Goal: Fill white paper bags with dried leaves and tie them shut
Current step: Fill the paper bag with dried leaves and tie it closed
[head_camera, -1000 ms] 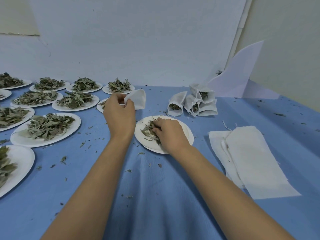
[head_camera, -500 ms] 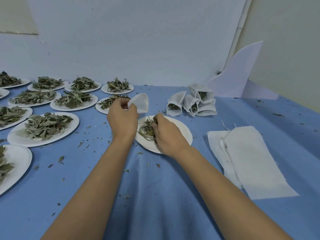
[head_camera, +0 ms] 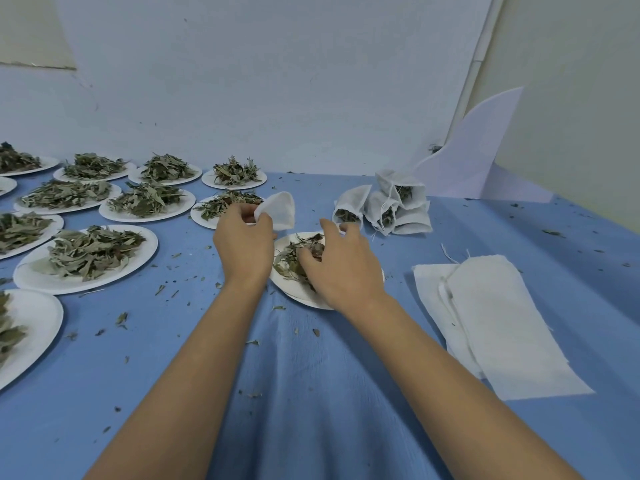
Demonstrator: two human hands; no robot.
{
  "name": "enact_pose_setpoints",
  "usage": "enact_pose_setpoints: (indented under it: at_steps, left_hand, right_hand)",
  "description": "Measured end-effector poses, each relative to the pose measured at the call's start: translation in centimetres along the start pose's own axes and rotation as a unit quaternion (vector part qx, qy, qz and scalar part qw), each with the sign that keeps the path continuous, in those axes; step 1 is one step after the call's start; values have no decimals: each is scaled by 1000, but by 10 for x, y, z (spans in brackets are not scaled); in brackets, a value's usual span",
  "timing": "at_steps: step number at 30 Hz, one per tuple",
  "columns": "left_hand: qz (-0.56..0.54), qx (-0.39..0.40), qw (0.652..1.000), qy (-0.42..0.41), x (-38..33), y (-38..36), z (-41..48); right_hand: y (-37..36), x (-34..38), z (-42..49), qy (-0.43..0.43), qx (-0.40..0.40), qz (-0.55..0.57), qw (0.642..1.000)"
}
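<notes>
Head view: left hand holds up a bag while right hand digs into leaves on a plate.

The left hand pinches the white bag by its lower edge between thumb and fingers, just above and left of the plate, so the bag stands clear of the blue cloth. The right hand lies over the plate with its thumb raised and its fingertips bent down into the pile; whether they have closed on any leaves cannot be told. Behind the plate, filled bags lie heaped together, their mouths showing leaves. To the right, flat bags sit in a stack on the cloth. More plates heaped with leaves fill the left side, and leaf crumbs are scattered over the cloth.
</notes>
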State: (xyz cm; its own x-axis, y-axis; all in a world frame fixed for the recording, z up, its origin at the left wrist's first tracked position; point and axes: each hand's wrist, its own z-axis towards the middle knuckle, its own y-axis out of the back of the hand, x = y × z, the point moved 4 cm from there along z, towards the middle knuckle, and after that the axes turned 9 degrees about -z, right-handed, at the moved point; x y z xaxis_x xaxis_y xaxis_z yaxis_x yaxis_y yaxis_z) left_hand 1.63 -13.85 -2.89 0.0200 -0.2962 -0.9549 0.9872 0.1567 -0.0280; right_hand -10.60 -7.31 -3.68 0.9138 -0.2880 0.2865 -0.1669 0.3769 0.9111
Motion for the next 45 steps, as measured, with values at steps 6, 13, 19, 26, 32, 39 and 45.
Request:
enact_pose_setpoints:
  at_steps: [6, 13, 19, 26, 32, 39, 45]
  left_hand:
    - [-4, 13, 1000, 19, -1, -3, -3]
    - [16, 34, 999, 18, -1, -7, -7]
    - [52, 53, 997, -14, 2, -12, -8]
    - [129, 73, 983, -111, -1, -19, -14]
    - [146, 127, 962, -192, -6, -28, -22]
    - [116, 126, 968, -181, -14, -31, -28]
    - [41, 186, 980, -62, -8, -34, -25]
  right_hand:
    - [0, 3, -2, 26, 13, -37, 999]
    - [-3, -2, -3, 47, 2, -33, 998]
    - [8, -13, 2, 12, -47, 57, 997]
    - [22, -15, 6, 14, -80, 75, 994]
    - [31, -11, 8, 23, -119, 89, 989]
    - [32, -18, 12, -40, -124, 171, 977]
    - [32, -28, 14, -83, -117, 227, 963]
